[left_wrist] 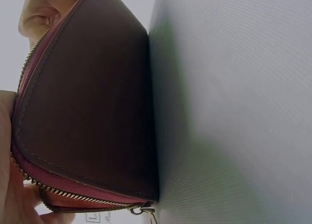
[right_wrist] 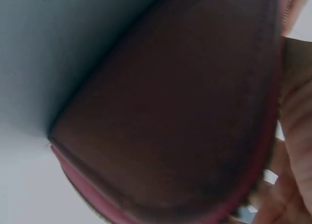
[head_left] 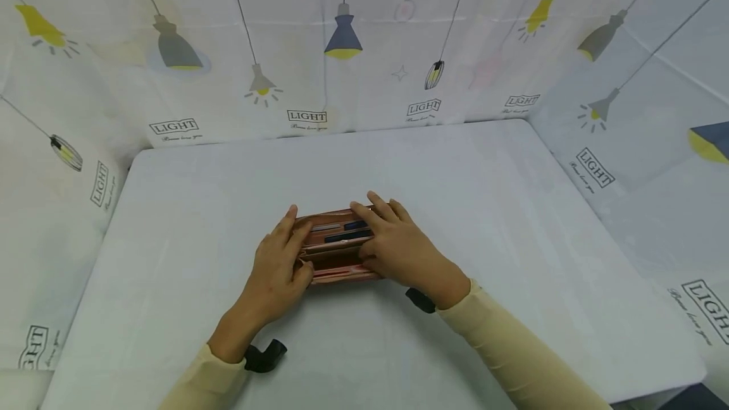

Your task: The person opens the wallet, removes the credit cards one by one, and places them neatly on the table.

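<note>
A pinkish-brown zip-around wallet (head_left: 327, 247) stands unzipped on the table, its mouth spread wide and facing up. My left hand (head_left: 276, 271) grips its left end, with the thumb at the near edge and fingers at the far side. At the other end my right hand (head_left: 401, 248) holds it, thumb and fingers over the opening. A dark pen-like item (head_left: 348, 235), a short blue item (head_left: 355, 224) and a slim silvery one (head_left: 326, 228) lie in the far compartment. The left wrist view shows the wallet's smooth brown outer side (left_wrist: 92, 102) and its metal zipper (left_wrist: 73, 194).
The white table (head_left: 484, 207) has rounded corners and meets lamp-printed cloth walls (head_left: 376, 81) at the back and sides. Black wrist straps (head_left: 265, 356) sit at both wrists, beside cream sleeves (head_left: 512, 340).
</note>
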`<state>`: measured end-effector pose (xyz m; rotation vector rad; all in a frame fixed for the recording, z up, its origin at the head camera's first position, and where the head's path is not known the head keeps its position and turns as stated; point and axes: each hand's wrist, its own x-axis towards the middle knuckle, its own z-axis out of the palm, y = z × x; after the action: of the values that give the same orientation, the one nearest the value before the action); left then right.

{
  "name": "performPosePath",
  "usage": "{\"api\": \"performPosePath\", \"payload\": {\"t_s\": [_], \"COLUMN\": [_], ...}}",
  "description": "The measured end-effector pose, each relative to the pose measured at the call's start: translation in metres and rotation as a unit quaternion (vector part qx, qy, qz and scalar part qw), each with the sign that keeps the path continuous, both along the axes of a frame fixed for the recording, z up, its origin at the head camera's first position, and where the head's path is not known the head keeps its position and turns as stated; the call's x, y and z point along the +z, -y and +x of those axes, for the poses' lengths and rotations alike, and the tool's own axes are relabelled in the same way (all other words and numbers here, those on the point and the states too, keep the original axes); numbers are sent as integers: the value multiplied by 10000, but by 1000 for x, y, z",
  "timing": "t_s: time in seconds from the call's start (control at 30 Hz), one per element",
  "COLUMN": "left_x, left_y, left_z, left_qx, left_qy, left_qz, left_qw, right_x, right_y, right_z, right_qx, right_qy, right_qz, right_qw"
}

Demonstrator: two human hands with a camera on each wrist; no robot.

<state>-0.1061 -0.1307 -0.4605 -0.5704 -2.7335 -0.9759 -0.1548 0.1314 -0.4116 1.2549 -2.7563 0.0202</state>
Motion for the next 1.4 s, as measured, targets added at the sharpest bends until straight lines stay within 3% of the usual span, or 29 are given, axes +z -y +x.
{"api": "performPosePath", "payload": {"t_s": [0.13,0.4,0.53,0.8,1.0,1.2,1.4], "left_x": [0,0,-1,-3,-6,-5,-5], "left_y": [-1,-1,-2,-3,-4,-3,-2], "left_z": [-1,-1,-1,-1,-1,-1,0], "left_qx": [-43,-62,-65,-50,-5,39,46], "left_qy": [-57,61,73,-8,8,66,45], "left_qz": [-11,2,-2,3,-5,-44,-91], "left_qw": [10000,10000,10000,10000,10000,10000,9999], "right_x": [-5,-9,-14,-22,-19,-8,-3], "right_y": [1,-2,-2,-2,-13,-33,-51], "right_z": [-2,-8,-11,-12,-10,-15,-26], "right_qx": [237,434,521,636,671,221,-446], "right_qy": [-459,-557,-890,-1375,-919,41,757], "right_qz": [120,100,-85,-701,-1776,-3224,-4279], "right_qw": [9986,9975,9946,9860,9775,9463,8996]}}
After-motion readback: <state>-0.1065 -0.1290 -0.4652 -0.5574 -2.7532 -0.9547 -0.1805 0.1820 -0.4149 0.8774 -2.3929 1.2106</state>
